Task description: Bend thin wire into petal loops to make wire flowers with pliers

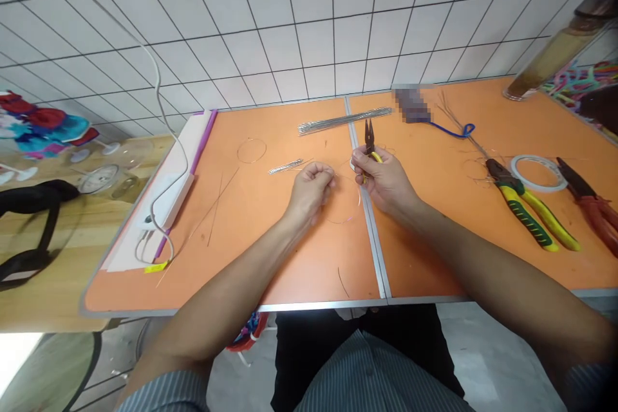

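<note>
My right hand (pixel 383 180) is closed round the yellow handles of small black-nosed pliers (pixel 369 136), whose tips point up and away from me. My left hand (pixel 311 188) is curled into a fist a little to the left, pinching a thin wire (pixel 345 217) that loops down onto the orange table (pixel 270 251). The hands are close together over the seam between the two table halves. A short bundle of metal rods (pixel 286 167) lies just beyond my left hand.
A long bundle of rods (pixel 345 120) lies at the back. Yellow-green pliers (pixel 528 209), a tape roll (pixel 538 172) and red-handled pliers (pixel 589 203) lie to the right. A white power strip (pixel 167 199) with cable sits on the left edge. A wire ring (pixel 252 150) lies nearby.
</note>
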Motion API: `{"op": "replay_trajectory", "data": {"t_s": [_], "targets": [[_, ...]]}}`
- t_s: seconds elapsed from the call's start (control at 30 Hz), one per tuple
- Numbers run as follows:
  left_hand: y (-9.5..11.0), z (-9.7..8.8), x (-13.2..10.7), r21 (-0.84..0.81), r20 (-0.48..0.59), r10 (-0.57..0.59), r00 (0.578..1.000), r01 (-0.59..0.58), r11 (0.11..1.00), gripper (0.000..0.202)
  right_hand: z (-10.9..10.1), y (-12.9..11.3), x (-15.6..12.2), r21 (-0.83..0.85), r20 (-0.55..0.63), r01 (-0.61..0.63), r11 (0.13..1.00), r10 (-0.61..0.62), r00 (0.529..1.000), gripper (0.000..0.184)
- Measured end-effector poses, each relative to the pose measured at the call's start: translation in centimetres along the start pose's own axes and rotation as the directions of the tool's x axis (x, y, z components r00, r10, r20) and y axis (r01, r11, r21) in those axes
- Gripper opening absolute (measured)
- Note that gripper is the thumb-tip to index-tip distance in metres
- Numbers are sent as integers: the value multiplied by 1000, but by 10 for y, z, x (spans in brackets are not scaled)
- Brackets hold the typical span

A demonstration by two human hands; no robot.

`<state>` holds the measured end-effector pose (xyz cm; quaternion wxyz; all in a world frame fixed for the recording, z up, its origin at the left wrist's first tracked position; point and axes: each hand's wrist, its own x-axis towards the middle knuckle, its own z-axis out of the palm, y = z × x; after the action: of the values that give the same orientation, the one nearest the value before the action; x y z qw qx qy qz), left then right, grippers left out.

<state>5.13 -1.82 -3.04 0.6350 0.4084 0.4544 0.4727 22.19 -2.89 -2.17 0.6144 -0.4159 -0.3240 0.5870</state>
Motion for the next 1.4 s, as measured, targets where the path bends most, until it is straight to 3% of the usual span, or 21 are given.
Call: {"op": "replay_trajectory", "data": {"t_s": [0.37, 0.57, 0.77, 1.4], "targets": [[-8, 4, -3, 14, 33, 28, 999, -28, 999, 14, 2, 7, 0, 1, -13, -8, 1000, 8, 1000, 49], [-1, -8, -2, -7, 10, -16, 1000, 16, 1000, 17, -4, 3, 4, -68, -35, 28, 997, -30, 999, 48], [2, -19, 0, -58, 11, -48, 999, 48, 997, 15, -7, 1, 4, -108, -23, -15, 994, 13, 1000, 50], [3, -14, -4, -54, 105, -121, 987, 127, 990, 13, -9, 3, 5, -70, 85, -127, 989, 132, 988, 57]]}}
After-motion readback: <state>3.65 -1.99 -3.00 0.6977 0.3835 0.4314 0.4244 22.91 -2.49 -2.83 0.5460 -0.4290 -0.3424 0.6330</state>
